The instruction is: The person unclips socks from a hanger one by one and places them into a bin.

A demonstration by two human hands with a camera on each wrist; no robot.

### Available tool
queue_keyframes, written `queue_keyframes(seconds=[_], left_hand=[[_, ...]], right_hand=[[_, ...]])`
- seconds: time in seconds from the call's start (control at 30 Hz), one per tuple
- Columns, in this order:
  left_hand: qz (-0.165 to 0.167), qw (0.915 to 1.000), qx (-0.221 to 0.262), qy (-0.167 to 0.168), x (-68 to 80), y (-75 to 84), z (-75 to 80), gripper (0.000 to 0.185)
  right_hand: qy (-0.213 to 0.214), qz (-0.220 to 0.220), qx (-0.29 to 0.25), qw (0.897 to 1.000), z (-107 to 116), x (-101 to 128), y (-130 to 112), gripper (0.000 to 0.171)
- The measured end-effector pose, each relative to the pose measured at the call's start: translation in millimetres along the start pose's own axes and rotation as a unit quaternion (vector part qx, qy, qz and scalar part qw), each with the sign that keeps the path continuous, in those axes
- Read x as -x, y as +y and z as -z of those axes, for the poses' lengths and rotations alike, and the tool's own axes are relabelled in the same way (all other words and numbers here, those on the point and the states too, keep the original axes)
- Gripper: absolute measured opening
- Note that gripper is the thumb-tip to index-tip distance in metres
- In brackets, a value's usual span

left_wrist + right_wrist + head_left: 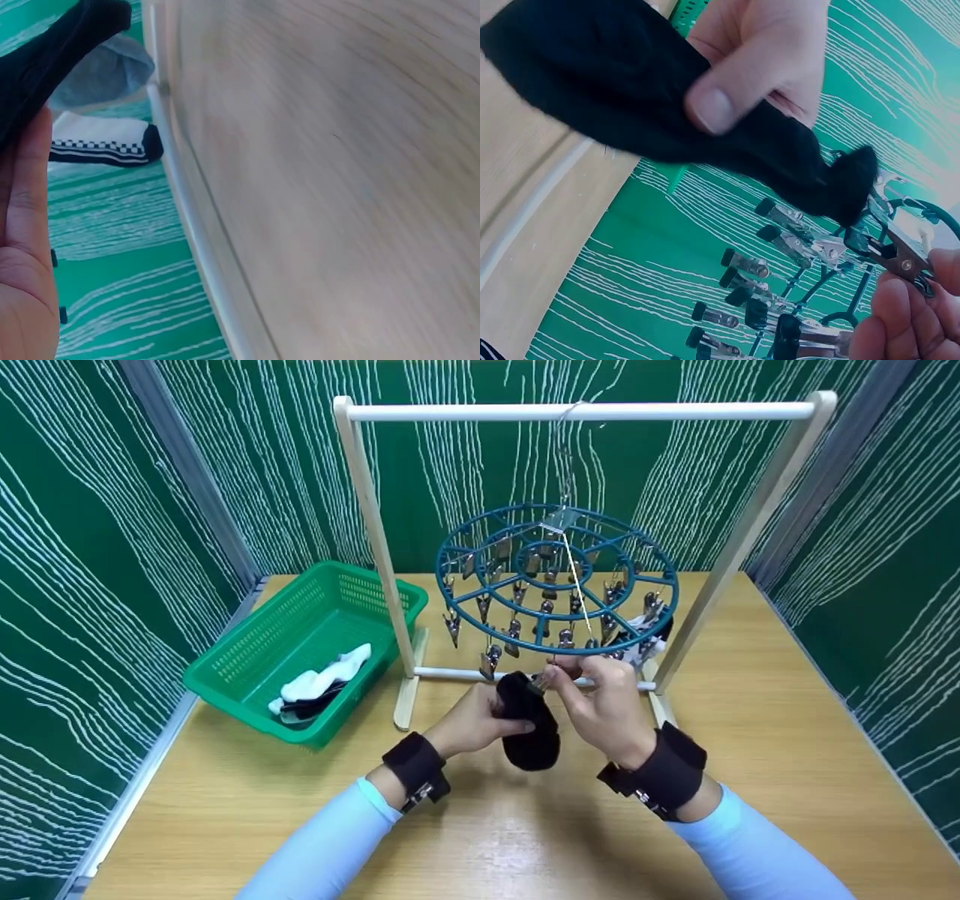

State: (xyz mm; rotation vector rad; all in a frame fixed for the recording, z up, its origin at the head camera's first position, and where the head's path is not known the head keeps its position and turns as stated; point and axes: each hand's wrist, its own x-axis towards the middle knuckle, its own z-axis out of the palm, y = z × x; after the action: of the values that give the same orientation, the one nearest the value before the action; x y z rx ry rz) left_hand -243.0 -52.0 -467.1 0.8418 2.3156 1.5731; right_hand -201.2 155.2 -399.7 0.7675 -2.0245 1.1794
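A black sock hangs between my hands above the wooden table. My left hand grips its upper part, with the thumb pressed on the cloth. My right hand pinches a metal clip on the near rim of the round teal clip hanger, right at the sock's top edge. The hanger hangs from the white rod of a wooden rack. In the left wrist view the sock lies above my palm.
A green basket at the left holds a white sock and dark ones. Another black-and-white sock is clipped at the hanger's right side. The rack's lower bar runs just behind my hands. Green patterned walls enclose the table.
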Motion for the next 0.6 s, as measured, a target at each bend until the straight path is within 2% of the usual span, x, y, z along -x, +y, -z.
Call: queue_keyframes(seconds=[0.1,0.3,0.6], left_hand=[[0.026,0.9994,-0.021,0.004,3.6,-3.1,4.8,0.019],[0.09,0.9914,-0.085,0.042,13.4,-8.9,19.6,0.02],[0.113,0.9839,-0.102,0.094,32.1,-11.2,43.3,0.022]], right_hand=[[0.005,-0.003,-0.007,1.0,1,-1,0,0.007],[0.013,-0.002,-0.006,1.0,2,-1,1,0.008],[-0.006,-0.031,0.025,0.999,7,1,-1,0.005]])
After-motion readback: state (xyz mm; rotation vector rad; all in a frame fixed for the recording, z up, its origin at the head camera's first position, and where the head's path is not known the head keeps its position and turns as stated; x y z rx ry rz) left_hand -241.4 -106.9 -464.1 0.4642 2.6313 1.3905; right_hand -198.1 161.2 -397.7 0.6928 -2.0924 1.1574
